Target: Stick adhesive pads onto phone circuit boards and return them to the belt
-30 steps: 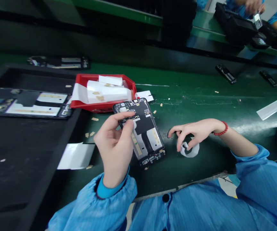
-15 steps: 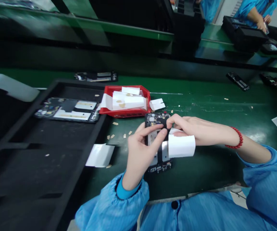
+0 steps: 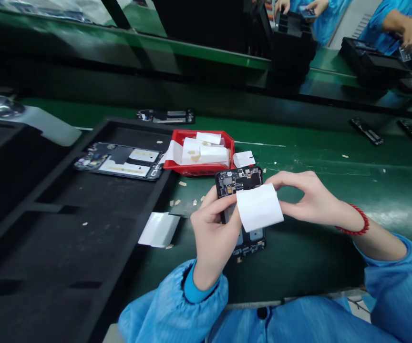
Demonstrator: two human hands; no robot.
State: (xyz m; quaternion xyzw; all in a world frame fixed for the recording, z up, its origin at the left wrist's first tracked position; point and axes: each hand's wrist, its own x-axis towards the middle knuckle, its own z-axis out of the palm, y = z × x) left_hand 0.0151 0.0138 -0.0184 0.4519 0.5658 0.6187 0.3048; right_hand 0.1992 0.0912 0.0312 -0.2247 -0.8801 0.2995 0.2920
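My left hand (image 3: 215, 224) is closed around the left side of an opened phone (image 3: 243, 178), its circuit board and metal parts facing up. A curled white paper piece (image 3: 260, 207) covers the phone's middle, its left edge against my left thumb and index finger. My right hand (image 3: 301, 195), with a red bead bracelet at the wrist, grips the paper's right edge between thumb and index finger. The paper hides the right fingertips in part. Just beyond the phone stands a red bin (image 3: 199, 169) filled with white paper pieces.
A black compartment tray (image 3: 120, 228) on the left carries another opened phone (image 3: 120, 162). A folded white paper (image 3: 159, 229) and several tan scraps lie on the green bench (image 3: 316, 267). More phones lie along the back. Co-workers' hands (image 3: 411, 33) show at the upper right.
My right fingers have moved from the phone's upper part to the paper's right edge. The paper now lies across the phone's middle. The view has shifted slightly left.
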